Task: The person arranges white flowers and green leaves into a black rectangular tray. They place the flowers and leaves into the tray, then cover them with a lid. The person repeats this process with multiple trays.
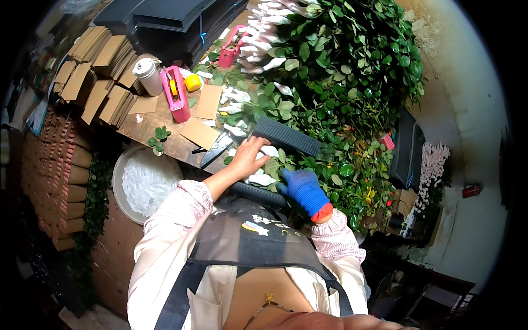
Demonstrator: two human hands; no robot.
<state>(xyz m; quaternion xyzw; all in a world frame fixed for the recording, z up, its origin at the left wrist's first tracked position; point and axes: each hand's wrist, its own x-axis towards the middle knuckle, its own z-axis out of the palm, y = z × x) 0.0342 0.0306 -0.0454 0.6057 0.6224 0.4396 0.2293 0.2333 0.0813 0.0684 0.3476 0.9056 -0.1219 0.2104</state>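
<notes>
My bare left hand (250,158) has curved fingers at the edge of a black corrugated sheet (286,136), over white-sleeved rose heads (260,179); what it grips is partly hidden. To its right, my right hand (301,190), in a blue knit glove, has bent fingers among green leafy stems (341,176); leaves hide what they hold. A second black strip (250,191) lies below the flower heads, along the near edge. Cardboard pieces (199,133) and a dark flat object (214,151) are left of my left hand.
Cardboard stacks (113,104), a thermos (147,76), pink tape dispensers (177,93) and dark sheet stacks (165,16) sit on the wooden table (140,126). A bucket of white sleeves (144,184) stands below left. Piled roses (363,71) fill the back right, beside a wall (462,126).
</notes>
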